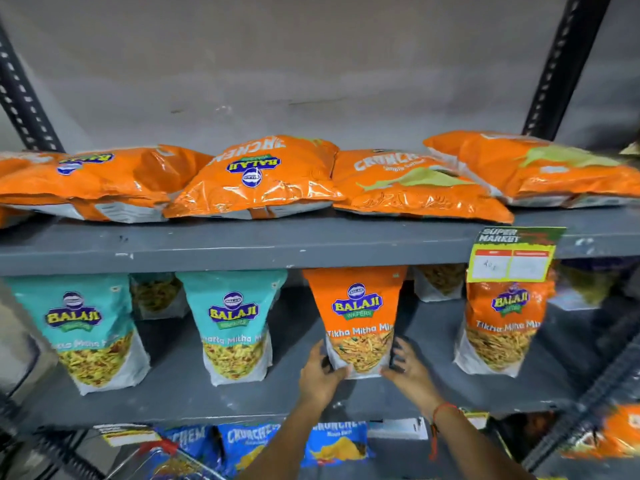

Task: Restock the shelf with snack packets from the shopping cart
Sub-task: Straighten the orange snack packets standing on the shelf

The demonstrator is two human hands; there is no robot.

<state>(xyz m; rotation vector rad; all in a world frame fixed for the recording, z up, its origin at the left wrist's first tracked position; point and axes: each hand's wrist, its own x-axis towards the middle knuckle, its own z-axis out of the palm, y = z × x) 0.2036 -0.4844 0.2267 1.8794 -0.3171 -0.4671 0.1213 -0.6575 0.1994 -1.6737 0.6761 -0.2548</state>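
While your left hand (320, 374) and right hand (408, 370) clasp the orange packet (358, 320) upright on the grey shelf (242, 393), the blurred price tag (512, 258) is unreadable.

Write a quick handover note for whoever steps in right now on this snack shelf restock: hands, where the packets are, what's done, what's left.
Left hand and right hand: one on each lower side of the upright orange Tikha Mitha packet on the middle shelf, steadying it; a firm grip can't be confirmed.
Done: two teal packets and another orange packet stand in the front row; orange bags lie flat on the top shelf.
Left: settle this packet, fill the gaps. The cart is barely visible below; its contents are unclear.
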